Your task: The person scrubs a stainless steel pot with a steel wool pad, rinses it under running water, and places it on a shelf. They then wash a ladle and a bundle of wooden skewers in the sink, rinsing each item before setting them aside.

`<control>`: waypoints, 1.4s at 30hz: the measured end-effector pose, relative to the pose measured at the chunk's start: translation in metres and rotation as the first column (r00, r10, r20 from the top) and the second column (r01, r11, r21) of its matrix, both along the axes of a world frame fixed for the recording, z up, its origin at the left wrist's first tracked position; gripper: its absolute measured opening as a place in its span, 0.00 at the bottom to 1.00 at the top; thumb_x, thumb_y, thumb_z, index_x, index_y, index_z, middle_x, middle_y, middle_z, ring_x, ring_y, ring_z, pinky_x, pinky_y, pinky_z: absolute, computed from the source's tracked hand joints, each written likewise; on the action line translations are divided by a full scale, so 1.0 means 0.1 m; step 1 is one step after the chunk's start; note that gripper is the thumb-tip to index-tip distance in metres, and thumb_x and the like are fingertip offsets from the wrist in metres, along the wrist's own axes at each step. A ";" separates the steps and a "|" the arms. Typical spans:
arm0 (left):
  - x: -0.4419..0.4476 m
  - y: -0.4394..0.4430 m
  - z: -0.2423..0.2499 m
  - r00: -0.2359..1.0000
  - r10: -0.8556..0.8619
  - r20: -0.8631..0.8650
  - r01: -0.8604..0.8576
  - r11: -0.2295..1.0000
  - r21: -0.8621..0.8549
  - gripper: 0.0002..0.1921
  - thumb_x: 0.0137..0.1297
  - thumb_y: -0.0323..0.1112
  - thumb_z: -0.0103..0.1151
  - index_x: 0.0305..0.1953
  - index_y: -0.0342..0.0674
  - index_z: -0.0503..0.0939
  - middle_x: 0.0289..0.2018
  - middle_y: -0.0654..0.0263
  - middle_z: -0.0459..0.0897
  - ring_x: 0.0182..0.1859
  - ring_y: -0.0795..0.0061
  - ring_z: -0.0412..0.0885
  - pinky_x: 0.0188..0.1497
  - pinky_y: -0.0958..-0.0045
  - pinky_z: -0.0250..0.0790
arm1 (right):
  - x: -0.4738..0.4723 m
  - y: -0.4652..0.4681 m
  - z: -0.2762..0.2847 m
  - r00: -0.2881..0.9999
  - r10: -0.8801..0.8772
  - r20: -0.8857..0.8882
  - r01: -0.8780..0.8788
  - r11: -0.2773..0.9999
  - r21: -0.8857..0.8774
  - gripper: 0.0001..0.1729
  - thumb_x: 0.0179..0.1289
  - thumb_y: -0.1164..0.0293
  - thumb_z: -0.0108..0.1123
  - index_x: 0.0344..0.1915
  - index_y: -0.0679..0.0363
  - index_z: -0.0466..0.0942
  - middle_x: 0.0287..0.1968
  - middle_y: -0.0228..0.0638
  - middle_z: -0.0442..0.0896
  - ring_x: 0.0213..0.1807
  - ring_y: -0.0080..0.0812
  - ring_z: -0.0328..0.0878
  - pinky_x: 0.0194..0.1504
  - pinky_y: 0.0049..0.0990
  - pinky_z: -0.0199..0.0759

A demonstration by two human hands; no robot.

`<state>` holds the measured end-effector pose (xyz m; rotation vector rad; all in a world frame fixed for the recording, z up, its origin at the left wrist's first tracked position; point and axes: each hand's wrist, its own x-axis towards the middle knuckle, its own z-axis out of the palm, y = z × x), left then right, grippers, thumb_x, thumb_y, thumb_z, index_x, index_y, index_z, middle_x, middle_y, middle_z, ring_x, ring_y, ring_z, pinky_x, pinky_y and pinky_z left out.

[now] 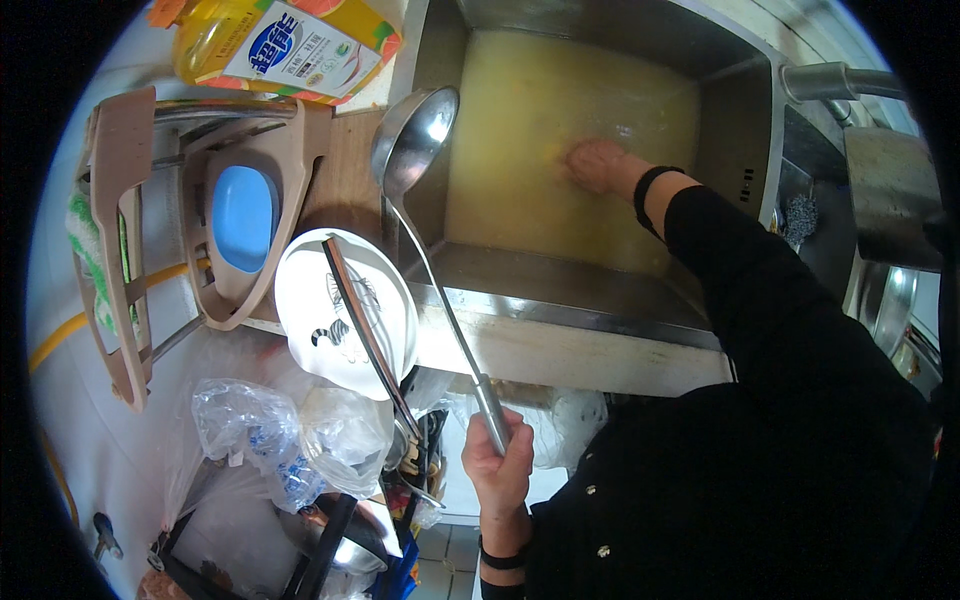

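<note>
My left hand (499, 457) is closed around the handle of a steel ladle (442, 292). The ladle slants up over the sink's left edge, and its bowl shows beside the basin wall. Cloudy yellowish water stands in the steel sink (739, 150), with my right hand (598, 165) dipping into it. The fingers of that hand are blurred by the water, and whether they hold anything cannot be made out. To the left of the ladle, a pair of chopsticks (364, 322) lies across white plates (307, 300), the top one bearing a cat drawing.
A bottle of yellow dish soap (217, 45) lies at the upper left, above a beige rack (300, 161) with a blue dish (244, 217). Plastic bags (255, 427) hang below the plates. A faucet pipe (817, 81) and a steel wool scrubber (800, 217) are right of the basin.
</note>
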<state>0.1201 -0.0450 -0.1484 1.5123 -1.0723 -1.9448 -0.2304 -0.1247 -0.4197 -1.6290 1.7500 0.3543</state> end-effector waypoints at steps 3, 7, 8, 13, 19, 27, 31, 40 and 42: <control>-0.02 0.01 -0.01 1.000 0.002 -0.008 -0.002 1.000 0.006 0.06 0.62 0.16 0.50 0.39 0.31 0.69 0.17 0.71 0.66 0.14 0.86 0.59 0.15 0.84 0.48 | 0.03 -0.01 0.02 1.000 -0.021 -0.002 0.021 0.998 -0.057 0.25 0.69 0.52 0.45 0.44 0.61 0.81 0.50 0.47 0.81 0.54 0.50 0.76 0.54 0.42 0.71; -0.03 0.02 -0.01 1.000 0.001 0.007 -0.001 1.000 -0.002 0.07 0.62 0.16 0.51 0.39 0.31 0.69 0.17 0.71 0.66 0.13 0.86 0.59 0.15 0.83 0.49 | 0.05 -0.03 -0.01 1.000 -0.029 -0.010 0.029 0.999 -0.027 0.26 0.69 0.51 0.45 0.45 0.60 0.81 0.51 0.46 0.80 0.54 0.47 0.76 0.53 0.43 0.71; -0.03 0.03 -0.02 1.000 0.003 -0.003 -0.003 1.000 -0.003 0.07 0.62 0.16 0.51 0.39 0.31 0.69 0.17 0.71 0.66 0.13 0.86 0.59 0.15 0.83 0.49 | 0.05 -0.03 -0.02 0.997 -0.073 -0.011 0.072 0.997 -0.036 0.26 0.69 0.51 0.45 0.45 0.60 0.81 0.51 0.46 0.80 0.54 0.47 0.76 0.53 0.43 0.71; -0.01 0.05 -0.01 1.000 0.007 0.013 -0.007 1.000 0.010 0.06 0.61 0.16 0.52 0.38 0.32 0.69 0.17 0.71 0.66 0.13 0.86 0.60 0.15 0.84 0.49 | 0.07 -0.01 -0.03 0.986 -0.151 0.068 0.152 0.988 -0.010 0.26 0.70 0.52 0.44 0.46 0.61 0.80 0.50 0.46 0.80 0.54 0.49 0.76 0.52 0.44 0.71; 0.07 0.06 0.00 0.997 -0.007 0.071 0.002 0.997 0.074 0.08 0.62 0.22 0.57 0.40 0.38 0.71 0.21 0.75 0.70 0.20 0.90 0.65 0.21 0.86 0.56 | 0.12 0.04 -0.01 0.991 -0.094 0.097 0.107 0.986 -0.130 0.24 0.73 0.55 0.39 0.48 0.59 0.79 0.44 0.49 0.80 0.49 0.53 0.76 0.51 0.46 0.70; 0.11 0.10 -0.01 0.994 0.013 0.105 -0.021 0.997 0.076 0.08 0.62 0.21 0.58 0.40 0.39 0.72 0.23 0.76 0.70 0.22 0.90 0.64 0.23 0.86 0.56 | 0.16 0.03 -0.11 0.990 -0.119 0.073 0.130 0.977 -0.168 0.23 0.72 0.56 0.43 0.43 0.64 0.78 0.44 0.52 0.80 0.46 0.54 0.76 0.49 0.47 0.70; 0.13 0.12 0.00 0.994 0.005 0.110 -0.012 0.998 0.066 0.08 0.62 0.22 0.59 0.40 0.38 0.73 0.24 0.77 0.70 0.23 0.90 0.64 0.25 0.86 0.56 | 0.13 0.05 -0.13 0.962 -0.247 0.118 0.260 0.958 -0.118 0.25 0.71 0.54 0.45 0.41 0.66 0.78 0.45 0.53 0.80 0.46 0.55 0.76 0.49 0.48 0.69; 0.10 0.15 -0.05 0.988 -0.005 0.152 0.014 0.998 -0.062 0.07 0.61 0.18 0.52 0.38 0.35 0.70 0.19 0.71 0.70 0.15 0.87 0.63 0.16 0.84 0.52 | -0.01 0.12 -0.20 0.995 -0.050 0.085 0.064 0.984 -0.166 0.21 0.68 0.57 0.48 0.37 0.63 0.80 0.41 0.52 0.81 0.46 0.53 0.78 0.48 0.47 0.71; 0.10 0.16 -0.05 0.985 -0.004 0.173 0.017 0.997 -0.075 0.07 0.61 0.18 0.53 0.38 0.35 0.70 0.19 0.71 0.70 0.16 0.87 0.63 0.16 0.85 0.53 | -0.02 0.14 -0.22 0.996 -0.056 0.070 0.065 0.990 -0.126 0.20 0.67 0.58 0.48 0.36 0.62 0.79 0.41 0.51 0.81 0.46 0.52 0.78 0.47 0.47 0.72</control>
